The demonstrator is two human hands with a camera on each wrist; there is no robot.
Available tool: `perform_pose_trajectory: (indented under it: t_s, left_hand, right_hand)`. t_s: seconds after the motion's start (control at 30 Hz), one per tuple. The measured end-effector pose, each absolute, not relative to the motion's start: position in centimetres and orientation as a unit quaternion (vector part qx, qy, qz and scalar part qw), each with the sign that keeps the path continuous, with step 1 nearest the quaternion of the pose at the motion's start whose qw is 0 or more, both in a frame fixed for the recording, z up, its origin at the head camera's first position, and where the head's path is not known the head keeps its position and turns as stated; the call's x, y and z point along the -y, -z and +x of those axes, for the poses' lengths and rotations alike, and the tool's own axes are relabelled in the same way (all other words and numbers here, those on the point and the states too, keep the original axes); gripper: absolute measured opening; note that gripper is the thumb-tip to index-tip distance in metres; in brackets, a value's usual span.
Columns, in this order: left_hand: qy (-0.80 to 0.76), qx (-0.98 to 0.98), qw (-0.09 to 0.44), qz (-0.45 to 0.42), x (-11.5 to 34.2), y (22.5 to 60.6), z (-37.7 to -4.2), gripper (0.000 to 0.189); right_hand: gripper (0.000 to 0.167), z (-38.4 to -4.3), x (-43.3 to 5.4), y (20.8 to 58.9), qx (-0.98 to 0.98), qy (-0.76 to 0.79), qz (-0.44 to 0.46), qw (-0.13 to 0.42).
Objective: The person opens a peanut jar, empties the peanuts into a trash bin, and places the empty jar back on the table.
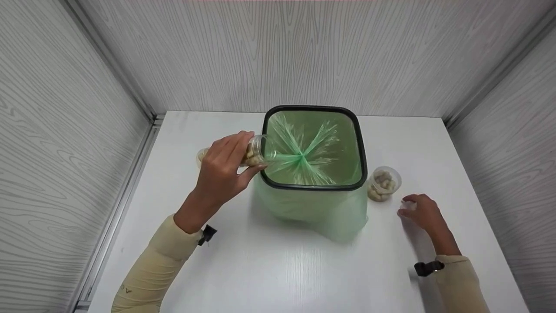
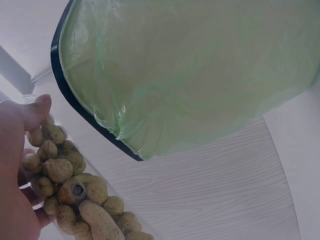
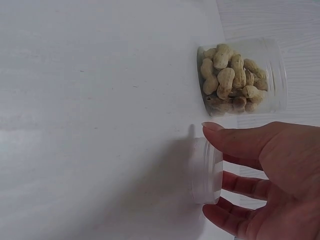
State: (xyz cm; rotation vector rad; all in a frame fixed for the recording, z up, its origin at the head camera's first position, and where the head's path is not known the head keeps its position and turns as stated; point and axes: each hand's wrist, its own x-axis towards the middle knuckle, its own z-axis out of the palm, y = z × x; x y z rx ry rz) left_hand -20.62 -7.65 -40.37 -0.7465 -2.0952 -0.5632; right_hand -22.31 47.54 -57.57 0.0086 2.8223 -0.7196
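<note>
Pale wood-grained panels (image 1: pixel 269 52) are enclosing a white table (image 1: pixel 278 278), where a black-rimmed bin (image 1: pixel 312 188) is standing, draped in a green bag (image 1: pixel 304 211) whose gathered folds are forming a star inside. At the bin's left, the left hand (image 1: pixel 226 169) is gripping a clear jar (image 1: pixel 259 150), thumb on one side and fingers on the other. The jar is lying sideways in that grip with its mouth at the bin's left rim, probably to give the contents a path inward. Right of the bin, the right hand (image 1: pixel 428 215) is curling thumb and fingers around a translucent lid (image 3: pixel 202 172), apparently pinching it by its edge; whether it is resting on the table, I cannot tell. A second jar (image 3: pixel 277 75) is standing upright between the bin and that hand, perhaps for easy reach. The held jar is showing tan, rough-shelled peanuts (image 2: pixel 102 220) packed against its smooth wall.
</note>
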Motion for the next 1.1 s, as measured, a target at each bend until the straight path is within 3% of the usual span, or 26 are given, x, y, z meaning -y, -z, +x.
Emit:
perform_pose_trajectory:
  t_s: [0.3, 0.63, 1.1]
  left_hand:
    - [0.217, 0.827, 0.422, -0.302, 7.6, 40.3, -20.7, 0.067]
    - [0.215, 0.829, 0.418, -0.302, 7.5, 40.3, -20.7, 0.068]
    - [0.207, 0.831, 0.416, -0.307, 7.5, 40.1, -20.8, 0.067]
  right_hand:
    - [0.049, -22.3, -47.6, 57.5, -0.962, 0.241, -0.002, 0.13]
    - [0.059, -22.2, -47.4, 56.8, -0.968, 0.226, 0.01, 0.106]
    - [0.058, -22.1, -46.4, 54.5, -0.97, 0.244, 0.023, 0.001]
